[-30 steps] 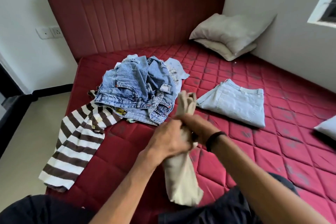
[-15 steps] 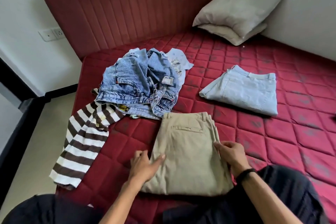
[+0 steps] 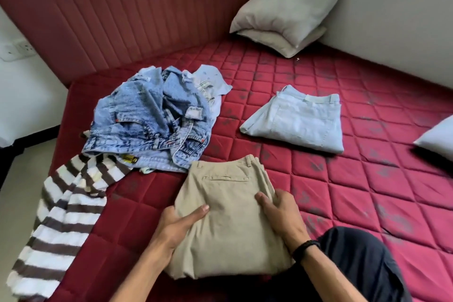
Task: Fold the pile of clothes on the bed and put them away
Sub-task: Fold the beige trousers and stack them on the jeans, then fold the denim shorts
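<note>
Khaki trousers (image 3: 228, 225): folded, flat on the red bed (image 3: 367, 179), nearest the person.
Left hand (image 3: 176, 225): grips their left edge, thumb on top; half a second ago it lay flat.
Right hand (image 3: 282, 213): grips their right edge, now closed tighter, thumb on top.
Folded count: two, with pale blue trousers (image 3: 296, 120) apart to the right.
Unfolded: denim pile (image 3: 149, 117); one striped top (image 3: 61, 216) over the bed edge.
Pillows: two stacked (image 3: 284, 17), one at right (image 3: 436, 137).

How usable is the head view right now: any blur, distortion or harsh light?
Head view: even daylight, no glare; the folded beige trousers and both hands, left and right, read clearly; the brown-and-white striped top is soft at the frame's edge; wide-angle bowing curves the red padded headboard.
</note>
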`<state>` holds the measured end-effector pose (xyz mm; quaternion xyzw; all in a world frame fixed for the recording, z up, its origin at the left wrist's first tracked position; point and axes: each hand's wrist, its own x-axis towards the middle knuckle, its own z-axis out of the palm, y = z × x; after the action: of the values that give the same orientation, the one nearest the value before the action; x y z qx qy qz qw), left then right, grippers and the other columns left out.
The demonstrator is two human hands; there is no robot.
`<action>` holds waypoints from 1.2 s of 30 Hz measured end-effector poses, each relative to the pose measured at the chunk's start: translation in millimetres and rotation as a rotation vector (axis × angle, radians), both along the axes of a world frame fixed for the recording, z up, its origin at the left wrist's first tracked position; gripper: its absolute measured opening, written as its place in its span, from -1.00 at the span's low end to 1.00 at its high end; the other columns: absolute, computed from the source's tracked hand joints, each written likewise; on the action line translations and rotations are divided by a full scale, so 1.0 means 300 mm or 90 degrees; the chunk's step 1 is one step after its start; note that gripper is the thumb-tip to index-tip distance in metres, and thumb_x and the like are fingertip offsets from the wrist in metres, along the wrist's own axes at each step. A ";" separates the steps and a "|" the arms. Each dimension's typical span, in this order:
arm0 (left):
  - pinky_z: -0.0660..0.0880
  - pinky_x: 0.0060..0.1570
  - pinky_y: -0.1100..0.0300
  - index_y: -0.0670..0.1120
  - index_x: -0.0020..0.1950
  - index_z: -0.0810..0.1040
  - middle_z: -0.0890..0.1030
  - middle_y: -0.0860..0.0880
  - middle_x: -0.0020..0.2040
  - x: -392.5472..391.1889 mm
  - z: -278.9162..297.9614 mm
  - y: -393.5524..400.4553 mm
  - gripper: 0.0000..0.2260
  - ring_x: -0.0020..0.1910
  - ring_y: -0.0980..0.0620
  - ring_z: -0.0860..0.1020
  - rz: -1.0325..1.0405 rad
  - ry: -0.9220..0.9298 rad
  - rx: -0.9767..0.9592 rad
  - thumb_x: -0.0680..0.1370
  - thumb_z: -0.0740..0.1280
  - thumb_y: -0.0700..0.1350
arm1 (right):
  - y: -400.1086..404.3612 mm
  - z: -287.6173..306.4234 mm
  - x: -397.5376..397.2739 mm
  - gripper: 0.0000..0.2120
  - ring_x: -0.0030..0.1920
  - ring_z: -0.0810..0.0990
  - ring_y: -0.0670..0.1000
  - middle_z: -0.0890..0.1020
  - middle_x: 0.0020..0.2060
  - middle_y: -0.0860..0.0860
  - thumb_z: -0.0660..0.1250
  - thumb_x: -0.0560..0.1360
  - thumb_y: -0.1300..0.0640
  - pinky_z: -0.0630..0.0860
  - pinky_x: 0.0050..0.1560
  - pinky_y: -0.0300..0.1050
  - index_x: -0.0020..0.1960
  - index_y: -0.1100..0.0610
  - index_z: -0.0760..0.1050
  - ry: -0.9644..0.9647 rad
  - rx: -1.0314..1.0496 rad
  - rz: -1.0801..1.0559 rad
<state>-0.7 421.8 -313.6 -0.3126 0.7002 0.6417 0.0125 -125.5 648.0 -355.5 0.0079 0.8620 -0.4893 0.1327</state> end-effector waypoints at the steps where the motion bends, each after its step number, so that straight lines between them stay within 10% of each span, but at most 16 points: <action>1: 0.63 0.10 -0.01 -0.12 0.06 0.75 0.76 -0.11 -0.01 -0.027 0.031 0.010 -0.62 0.01 -0.06 0.74 0.001 0.047 -0.009 0.33 0.66 0.02 | 0.015 0.030 -0.021 -0.64 -0.24 0.56 0.04 0.61 -0.26 -0.01 0.40 0.56 -0.14 0.52 -0.17 0.08 -0.15 0.15 0.51 0.056 -0.017 -0.009; 10: 0.65 -0.03 0.22 -0.15 0.14 0.71 0.74 0.14 -0.11 -0.794 0.280 0.179 -0.70 -0.11 0.24 0.70 -0.157 0.266 -0.193 0.48 0.59 -0.05 | 0.292 0.356 -0.572 -0.66 -0.37 0.36 0.00 0.43 -0.41 -0.05 0.33 0.62 0.03 0.30 -0.34 -0.01 -0.28 0.11 0.38 0.351 -0.042 -0.175; 19: 0.45 -0.09 0.10 -0.10 0.03 0.63 0.68 -0.05 -0.01 -1.504 0.017 0.244 -0.34 -0.01 -0.09 0.62 -0.189 0.095 -0.455 0.31 0.48 0.46 | 0.359 0.082 -1.125 -0.66 0.03 0.62 0.23 0.67 -0.03 0.25 0.28 0.58 -0.06 0.47 0.00 0.02 0.04 0.22 0.59 0.203 0.033 -0.302; 29: 0.44 0.20 -0.06 -0.10 0.33 0.52 0.61 -0.23 0.27 -1.420 -0.187 0.263 -0.31 0.30 -0.28 0.52 -0.129 0.068 -0.480 0.49 0.31 0.44 | 0.355 -0.069 -1.110 -0.60 0.07 0.62 0.26 0.68 0.02 0.21 0.28 0.57 -0.16 0.52 0.08 0.06 0.05 0.19 0.57 0.138 0.045 -0.321; 33: 0.42 0.32 -0.15 -0.02 0.48 0.44 0.56 -0.16 0.38 -1.069 -0.317 0.262 -0.53 0.38 -0.22 0.49 -0.027 0.164 -0.698 0.65 0.15 0.19 | 0.364 -0.048 -0.952 -0.63 -0.24 0.51 -0.01 0.60 -0.19 0.06 0.38 0.60 -0.13 0.45 -0.28 -0.23 -0.02 0.22 0.59 0.152 -0.077 -0.280; 36: 0.20 0.54 -0.11 0.01 0.60 0.32 0.40 -0.10 0.56 -0.871 -0.379 0.225 -0.46 0.56 -0.10 0.33 -0.097 0.094 -0.736 0.65 0.10 0.18 | 0.352 -0.101 -0.756 -0.51 0.01 0.59 0.01 0.66 0.03 0.09 0.44 0.56 -0.17 0.49 0.04 -0.13 0.23 0.22 0.58 0.204 -0.060 -0.295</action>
<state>-262.0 489.4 -427.2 -0.1721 0.9560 0.1733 -0.1626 -352.3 753.5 -385.8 0.1210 0.8237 -0.5408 -0.1203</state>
